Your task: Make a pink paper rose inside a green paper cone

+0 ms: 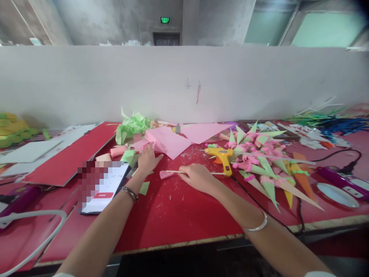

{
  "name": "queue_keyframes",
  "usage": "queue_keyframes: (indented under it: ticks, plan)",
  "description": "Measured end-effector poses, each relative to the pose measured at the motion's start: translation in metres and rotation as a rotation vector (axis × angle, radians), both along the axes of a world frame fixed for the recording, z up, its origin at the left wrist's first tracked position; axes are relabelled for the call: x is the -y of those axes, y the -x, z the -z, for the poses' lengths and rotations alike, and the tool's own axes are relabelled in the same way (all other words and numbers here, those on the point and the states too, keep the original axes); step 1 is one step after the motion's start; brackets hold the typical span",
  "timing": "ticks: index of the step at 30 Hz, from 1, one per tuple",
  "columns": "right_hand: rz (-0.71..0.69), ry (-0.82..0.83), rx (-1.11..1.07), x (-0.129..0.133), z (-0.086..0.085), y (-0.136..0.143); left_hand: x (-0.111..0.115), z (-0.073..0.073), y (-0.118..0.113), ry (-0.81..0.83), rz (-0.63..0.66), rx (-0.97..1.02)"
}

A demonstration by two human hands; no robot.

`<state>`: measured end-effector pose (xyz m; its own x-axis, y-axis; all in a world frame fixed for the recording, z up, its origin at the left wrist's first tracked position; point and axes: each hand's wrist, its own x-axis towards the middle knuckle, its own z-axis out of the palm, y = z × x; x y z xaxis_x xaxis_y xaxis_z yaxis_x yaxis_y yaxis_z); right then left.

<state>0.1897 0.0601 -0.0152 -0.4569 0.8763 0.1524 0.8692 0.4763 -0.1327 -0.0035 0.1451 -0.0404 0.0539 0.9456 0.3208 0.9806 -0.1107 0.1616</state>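
My right hand (198, 177) grips a thin white stick (217, 173) just above the red tabletop. At the stick's left end is a small piece of pink paper (166, 175); whether the two are joined I cannot tell. My left hand (148, 161) stretches forward with its thumb apart, its fingertips at the edge of the pink paper sheets (170, 141). Beside it are pieces of green paper (128, 157) and a rolled pink strip (118, 150). A yellow glue gun (224, 159) lies just beyond my right hand, its nozzle pointing left.
Finished pink-and-green paper cones (261, 157) are heaped at the right. A phone (111, 186) lies left of my left forearm. Purple power strips (344, 181) sit on both sides, near a white dish (338, 195). Crumpled green paper (133, 125) rests against the pale partition (173, 84).
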Motion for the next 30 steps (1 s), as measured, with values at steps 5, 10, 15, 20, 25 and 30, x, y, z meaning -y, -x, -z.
queue_keyframes:
  ticks: [5, 10, 15, 20, 25, 30]
  plan:
    - [-0.001, -0.008, -0.020, -0.001, 0.002, -0.001, -0.011, 0.001, 0.004, 0.030, -0.007, 0.021]
    - [0.010, -0.022, -0.043, -0.002, 0.003, -0.003, -0.003, -0.009, 0.011, 0.051, 0.100, 0.046]
    - [0.046, -0.063, -0.121, -0.003, 0.001, -0.003, 0.019, -0.031, 0.022, -0.001, 0.217, 0.079]
    - [0.056, -0.089, -0.274, -0.002, -0.001, -0.001, 0.036, -0.045, 0.019, -0.095, 0.336, 0.266]
    - [0.056, -0.043, -0.392, -0.002, -0.001, 0.001, 0.052, -0.039, 0.001, 0.080, 0.414, 0.587]
    - [0.023, 0.012, -0.293, -0.003, 0.000, 0.001, 0.064, -0.038, -0.007, 0.114, 0.521, 0.690]
